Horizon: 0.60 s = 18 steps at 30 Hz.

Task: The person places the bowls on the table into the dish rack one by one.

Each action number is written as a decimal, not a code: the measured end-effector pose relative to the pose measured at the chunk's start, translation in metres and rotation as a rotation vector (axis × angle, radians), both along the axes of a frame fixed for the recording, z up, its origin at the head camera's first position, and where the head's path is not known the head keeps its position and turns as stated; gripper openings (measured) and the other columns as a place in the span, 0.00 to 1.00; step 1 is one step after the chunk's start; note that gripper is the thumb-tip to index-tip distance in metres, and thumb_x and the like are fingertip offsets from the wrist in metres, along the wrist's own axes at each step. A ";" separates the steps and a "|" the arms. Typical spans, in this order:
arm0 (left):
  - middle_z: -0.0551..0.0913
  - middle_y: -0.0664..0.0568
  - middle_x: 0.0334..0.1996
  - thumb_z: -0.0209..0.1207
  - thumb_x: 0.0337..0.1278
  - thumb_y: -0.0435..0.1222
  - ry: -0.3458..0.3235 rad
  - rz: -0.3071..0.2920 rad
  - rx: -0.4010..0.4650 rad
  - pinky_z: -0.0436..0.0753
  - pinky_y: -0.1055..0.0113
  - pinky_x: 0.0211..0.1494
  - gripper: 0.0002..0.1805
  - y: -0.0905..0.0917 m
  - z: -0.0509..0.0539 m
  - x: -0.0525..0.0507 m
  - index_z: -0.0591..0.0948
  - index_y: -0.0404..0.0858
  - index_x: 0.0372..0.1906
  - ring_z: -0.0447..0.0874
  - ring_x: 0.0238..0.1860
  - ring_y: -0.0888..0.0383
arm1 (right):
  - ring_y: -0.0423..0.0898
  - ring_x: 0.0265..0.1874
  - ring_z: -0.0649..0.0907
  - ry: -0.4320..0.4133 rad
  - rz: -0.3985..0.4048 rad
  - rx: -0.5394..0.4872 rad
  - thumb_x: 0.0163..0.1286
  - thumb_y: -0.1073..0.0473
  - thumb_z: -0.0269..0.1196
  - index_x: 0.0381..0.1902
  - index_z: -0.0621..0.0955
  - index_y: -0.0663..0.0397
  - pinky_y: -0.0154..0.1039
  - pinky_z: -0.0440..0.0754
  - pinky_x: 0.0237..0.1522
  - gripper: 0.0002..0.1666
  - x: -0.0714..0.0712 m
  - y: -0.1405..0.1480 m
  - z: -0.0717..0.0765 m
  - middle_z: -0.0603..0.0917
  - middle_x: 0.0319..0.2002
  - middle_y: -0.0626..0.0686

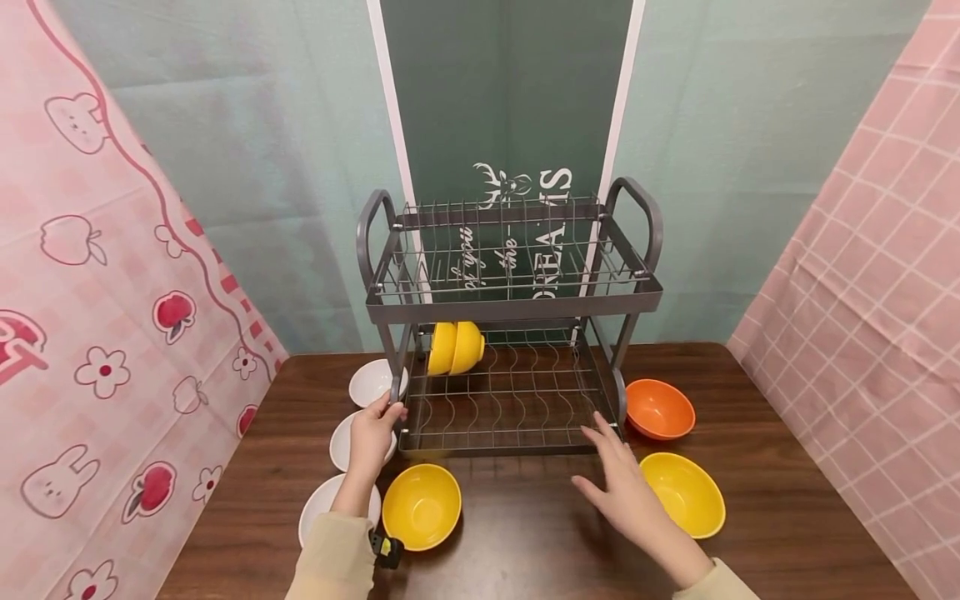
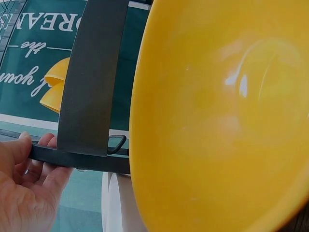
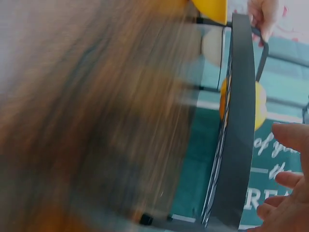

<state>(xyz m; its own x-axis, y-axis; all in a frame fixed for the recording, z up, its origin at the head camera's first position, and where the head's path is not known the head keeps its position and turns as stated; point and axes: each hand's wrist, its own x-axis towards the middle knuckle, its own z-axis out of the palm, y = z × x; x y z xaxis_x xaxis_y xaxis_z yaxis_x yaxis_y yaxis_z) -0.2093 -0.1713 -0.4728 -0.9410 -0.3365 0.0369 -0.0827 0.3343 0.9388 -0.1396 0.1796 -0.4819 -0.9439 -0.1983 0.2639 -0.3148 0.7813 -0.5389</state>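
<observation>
A dark grey two-tier dish rack (image 1: 517,310) stands on the table. My left hand (image 1: 372,435) grips the rack's left side post; in the left wrist view the thumb and fingers (image 2: 57,181) wrap round the dark bar. My right hand (image 1: 626,487) is at the rack's front right corner, its fingers spread and nothing in it. Two yellow bowls (image 1: 456,347) stand on edge, nested, at the left of the lower tier. A yellow bowl (image 1: 422,507) lies by my left wrist. Another yellow bowl (image 1: 684,495) sits beside my right hand, partly covered by it.
An orange bowl (image 1: 661,409) stands right of the rack. Down the left side run three white bowls (image 1: 330,505), partly hidden by my left arm and the rack. The brown wooden table (image 1: 517,533) ends at hanging cloths on the left, back and right.
</observation>
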 end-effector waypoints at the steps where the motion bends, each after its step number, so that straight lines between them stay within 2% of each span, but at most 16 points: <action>1: 0.85 0.37 0.32 0.55 0.60 0.33 -0.001 0.000 0.001 0.73 0.52 0.59 0.18 0.000 0.000 0.000 0.78 0.33 0.54 0.81 0.43 0.45 | 0.63 0.66 0.63 0.006 -0.017 0.003 0.53 0.57 0.69 0.63 0.65 0.58 0.70 0.57 0.60 0.41 0.002 0.004 -0.001 0.56 0.70 0.62; 9: 0.85 0.37 0.30 0.56 0.59 0.32 0.011 0.006 -0.002 0.72 0.51 0.59 0.17 0.000 0.001 0.000 0.78 0.32 0.53 0.81 0.41 0.46 | 0.66 0.64 0.63 -0.017 -0.147 0.049 0.54 0.56 0.68 0.63 0.64 0.62 0.70 0.53 0.61 0.42 0.011 0.024 -0.008 0.54 0.70 0.66; 15: 0.85 0.37 0.32 0.55 0.60 0.32 -0.004 -0.003 -0.004 0.72 0.51 0.59 0.17 0.001 0.001 0.000 0.78 0.32 0.54 0.81 0.43 0.44 | 0.70 0.61 0.63 -0.025 -0.242 0.088 0.54 0.54 0.68 0.66 0.58 0.63 0.72 0.53 0.59 0.47 0.016 0.031 -0.016 0.53 0.69 0.69; 18: 0.85 0.36 0.32 0.55 0.60 0.32 -0.001 -0.005 -0.004 0.72 0.51 0.59 0.17 0.001 0.001 0.000 0.78 0.32 0.54 0.81 0.43 0.44 | 0.73 0.60 0.62 -0.080 -0.293 0.116 0.54 0.53 0.68 0.67 0.55 0.66 0.73 0.54 0.58 0.51 0.018 0.032 -0.018 0.52 0.68 0.73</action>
<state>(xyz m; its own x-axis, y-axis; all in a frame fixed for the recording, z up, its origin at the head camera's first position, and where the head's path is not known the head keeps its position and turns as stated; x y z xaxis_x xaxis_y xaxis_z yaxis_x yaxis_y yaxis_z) -0.2089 -0.1700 -0.4716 -0.9427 -0.3315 0.0373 -0.0821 0.3386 0.9373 -0.1221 0.2119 -0.4997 -0.9822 0.0603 0.1781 -0.0278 0.8901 -0.4549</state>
